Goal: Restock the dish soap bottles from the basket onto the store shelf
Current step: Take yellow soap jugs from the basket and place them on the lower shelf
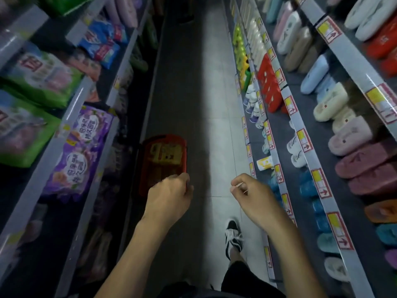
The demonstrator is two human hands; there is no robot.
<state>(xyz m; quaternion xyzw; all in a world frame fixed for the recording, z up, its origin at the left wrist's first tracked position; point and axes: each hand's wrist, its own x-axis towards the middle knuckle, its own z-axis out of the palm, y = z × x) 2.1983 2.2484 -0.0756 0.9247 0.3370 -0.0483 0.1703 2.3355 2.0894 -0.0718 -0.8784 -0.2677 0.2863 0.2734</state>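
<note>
Stands in a narrow store aisle, dark shorts [236, 274] at the bottom edge and one black-and-white shoe [233, 237] planted on the pale floor tiles [219, 125]. Reaches forward with both bare forearms. Pinches a thin pale stick [239, 185] between thumb and curled fingers of the right grip [251, 196], near the price rail of the right-hand shelving. Holds the left grip [169, 198] out knuckles up, fingers curled under and overlapping the near rim of the red basket [144, 168]; cannot tell whether closed on anything or touching that rim. Just beyond, on the floor against the foot of the left-hand shelving, that basket, loaded with yellow-labelled goods [165, 154] too blurred to make out singly. To the left, purple bags [81, 151], then green bags [36, 82], then blue bags [103, 44] farther up. To the right, a yellow-and-white bottle [265, 163] lying on a low shelf, rows of slippers [348, 134] behind price tags [305, 140], and far down the aisle yellow-green bottles [239, 39].
</note>
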